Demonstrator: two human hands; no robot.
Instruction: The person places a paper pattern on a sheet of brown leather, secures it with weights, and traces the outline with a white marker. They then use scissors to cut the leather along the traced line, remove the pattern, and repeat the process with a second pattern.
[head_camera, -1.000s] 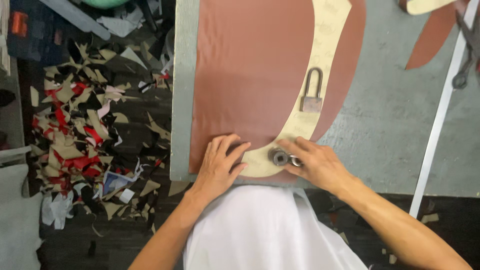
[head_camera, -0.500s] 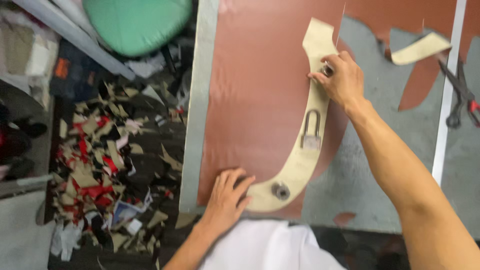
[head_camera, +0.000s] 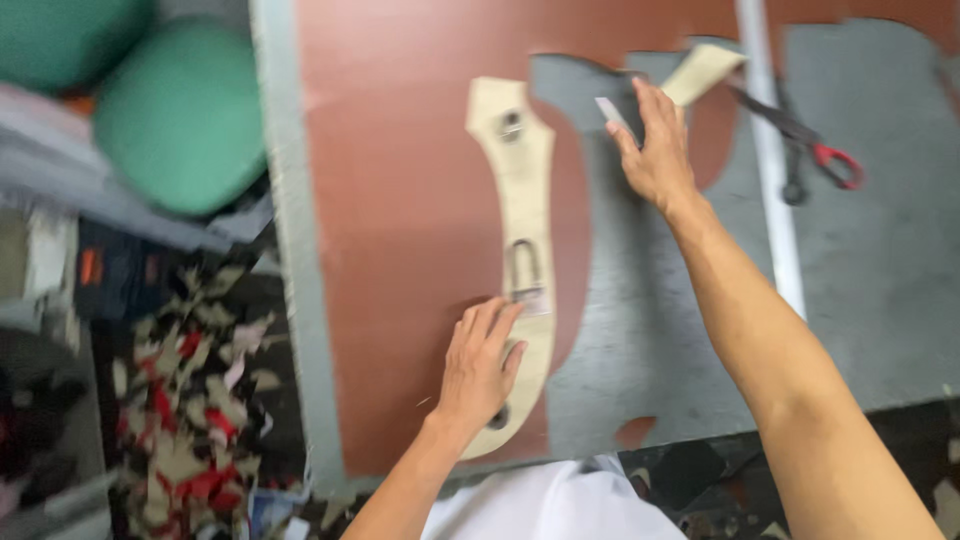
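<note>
Two bare hands work over a grey bench (head_camera: 880, 300) that carries a large reddish-brown sheet of leather-like material (head_camera: 400, 200) with curved pieces already cut out of it. On the sheet lies a long, curved, cream-coloured card template (head_camera: 525, 190), weighted near its top by a small round metal weight (head_camera: 511, 125) and near its middle by a small metal padlock (head_camera: 526, 275). The left hand (head_camera: 480, 370) lies flat on the lower end of the template, its fingers (head_camera: 490, 320) spread open and pressing down, tips just beside the padlock. The right hand (head_camera: 655, 150) is stretched out to the far cut edge of the sheet, its fingers loosely closed on a small flat pale piece (head_camera: 608, 110); what that piece is cannot be told. Near it lie a second cream strip (head_camera: 705, 72), a white straight rail (head_camera: 770, 170) and red-handled scissors (head_camera: 810, 150). Left of the bench, coloured offcuts (head_camera: 190, 410) litter the floor beside green round cushions (head_camera: 180, 115).
</note>
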